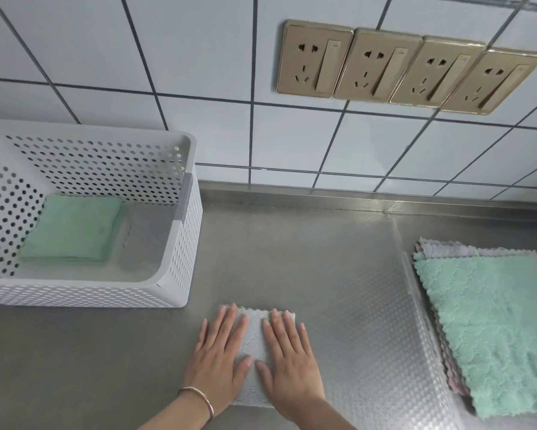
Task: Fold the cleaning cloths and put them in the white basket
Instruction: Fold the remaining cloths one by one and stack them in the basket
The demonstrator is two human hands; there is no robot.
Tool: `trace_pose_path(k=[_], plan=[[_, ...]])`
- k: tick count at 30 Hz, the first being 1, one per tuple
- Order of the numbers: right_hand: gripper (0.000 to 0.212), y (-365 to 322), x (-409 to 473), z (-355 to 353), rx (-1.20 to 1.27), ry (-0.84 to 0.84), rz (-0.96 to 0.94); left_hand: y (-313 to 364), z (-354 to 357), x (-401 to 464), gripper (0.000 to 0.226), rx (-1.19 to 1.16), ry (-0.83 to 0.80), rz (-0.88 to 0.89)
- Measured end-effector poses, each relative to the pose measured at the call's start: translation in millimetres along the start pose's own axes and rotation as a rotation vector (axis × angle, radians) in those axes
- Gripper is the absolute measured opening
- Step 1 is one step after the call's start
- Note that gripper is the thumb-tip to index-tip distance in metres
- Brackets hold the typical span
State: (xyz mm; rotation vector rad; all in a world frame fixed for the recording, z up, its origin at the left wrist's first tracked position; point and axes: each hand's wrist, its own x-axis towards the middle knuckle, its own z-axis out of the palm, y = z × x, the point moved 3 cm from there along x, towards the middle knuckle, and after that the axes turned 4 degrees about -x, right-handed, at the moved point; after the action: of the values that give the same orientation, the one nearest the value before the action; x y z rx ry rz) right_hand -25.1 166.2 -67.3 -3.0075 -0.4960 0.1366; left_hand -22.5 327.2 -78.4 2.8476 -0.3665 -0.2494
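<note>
Pressing my flat left hand (219,356) and right hand (287,361), fingers straight, on the folded pale-grey fleecy cloth (254,342) on the steel counter (292,259); soft, light, floppy, so I'd pinch its folded edges.

I see folded cloth (254,339) under my fingers (230,324), basket (180,243) far-left of them holding one cloth (71,228), cloth stack (490,324) right of them.

A folded pale grey cloth (255,346) lies flat on the bench, a narrow strip near the front edge. The white basket (180,243), perforated, stands at the left and holds a folded green cloth (71,228). At the right lies a stack (490,324) of unfolded cloths, green on top.
</note>
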Motion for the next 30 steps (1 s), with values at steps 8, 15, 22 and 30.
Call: trace_pose_path(k=[8,15,22,30], plan=[[0.069,-1.5,0.1,2.0,0.0,-0.073,0.022,3.2,-3.0,1.8,0.071,0.003,-0.055,-0.024],[0.06,1.4,2.7,-27.0,0.255,-0.048,0.084,1.4,-26.8,9.1,0.058,-0.174,0.019,-0.114],[0.04,11.9,-18.1,-47.5,0.911,-0.041,0.806,0.8,-50.1,-8.5,0.029,-0.827,0.139,-0.829],[0.012,-4.2,-37.5,-37.6,0.98,-0.266,0.882,7.0,-47.8,-32.4,0.015,-0.827,-0.088,-0.921]])
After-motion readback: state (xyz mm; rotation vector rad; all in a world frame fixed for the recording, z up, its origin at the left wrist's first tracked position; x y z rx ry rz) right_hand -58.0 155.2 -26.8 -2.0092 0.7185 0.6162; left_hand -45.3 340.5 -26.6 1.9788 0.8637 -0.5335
